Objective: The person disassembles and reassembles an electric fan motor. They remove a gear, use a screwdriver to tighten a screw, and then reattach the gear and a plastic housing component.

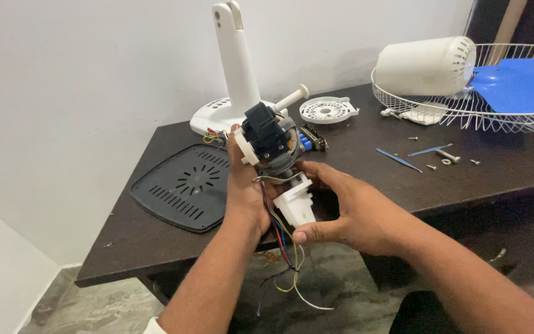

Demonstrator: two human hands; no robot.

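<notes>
The left hand (242, 185) holds a fan motor (270, 143) in the middle of the frame, above the front edge of the dark bench (353, 167); its fingers are closed around the motor's back. The right hand (353, 213) grips a white plastic bracket (296, 205) just under the motor, with thumb and fingers closed on it. Coloured wires (282, 247) hang loose from the motor below the hands.

The fan is, as I judge, already taken apart to a large degree. The white stand (233, 68) is at the upper middle, with a black base plate (186, 185) lying flat at the left. A round white cover (327, 111) lies behind the motor. At the upper right are the white motor housing (424, 65), the wire grille (495, 108) and a blue blade (517, 80). Some screws (446, 158) lie loose on the bench. The motor and bracket are not yet separated, and the wires seem still attached.
</notes>
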